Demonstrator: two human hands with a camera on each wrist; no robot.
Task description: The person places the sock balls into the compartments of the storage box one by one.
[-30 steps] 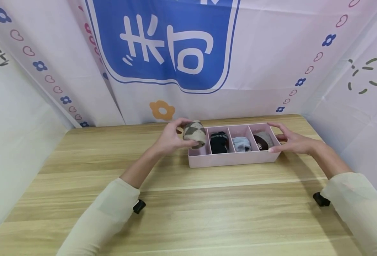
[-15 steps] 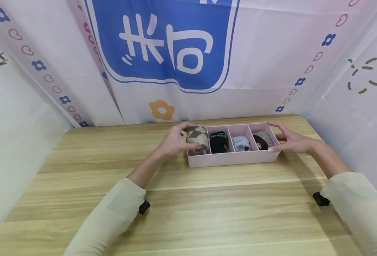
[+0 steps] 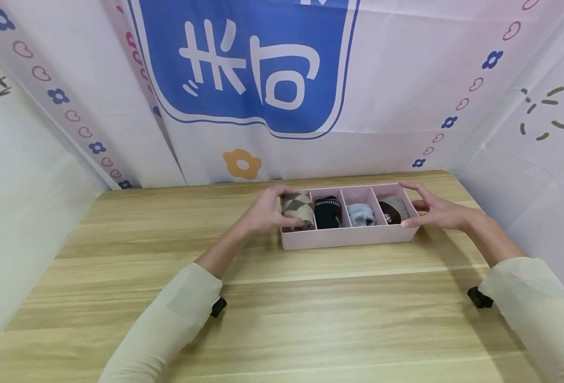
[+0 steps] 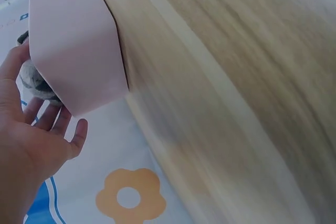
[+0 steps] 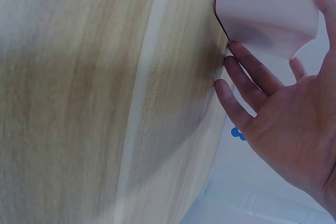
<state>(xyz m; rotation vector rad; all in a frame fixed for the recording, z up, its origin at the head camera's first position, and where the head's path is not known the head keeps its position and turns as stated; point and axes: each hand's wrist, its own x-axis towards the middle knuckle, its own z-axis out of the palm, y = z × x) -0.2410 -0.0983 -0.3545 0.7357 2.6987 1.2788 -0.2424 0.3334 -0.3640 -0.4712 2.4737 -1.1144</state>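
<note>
A pink divided storage box (image 3: 346, 238) stands near the table's back edge. In its leftmost compartment sits a rolled beige-and-brown argyle sock (image 3: 298, 207); my left hand (image 3: 265, 211) holds it, thumb toward the front and fingers behind. The left wrist view shows only part of the sock (image 4: 34, 80), beyond the box wall. My right hand (image 3: 439, 211) grips the box's right end, thumb at the front rim and index finger at the back corner. In the right wrist view the other fingers (image 5: 254, 69) spread beside the end wall.
The other compartments hold a black rolled sock (image 3: 327, 213), a light grey-blue one (image 3: 361, 215) and a grey-brown one (image 3: 393, 210). Behind the wooden table (image 3: 310, 308) hangs a printed white cloth (image 3: 382, 143), close to the box.
My left hand has moved right and slightly down, bringing the argyle sock from above the box's left end down into the leftmost compartment. The right hand has stayed at the right end.
</note>
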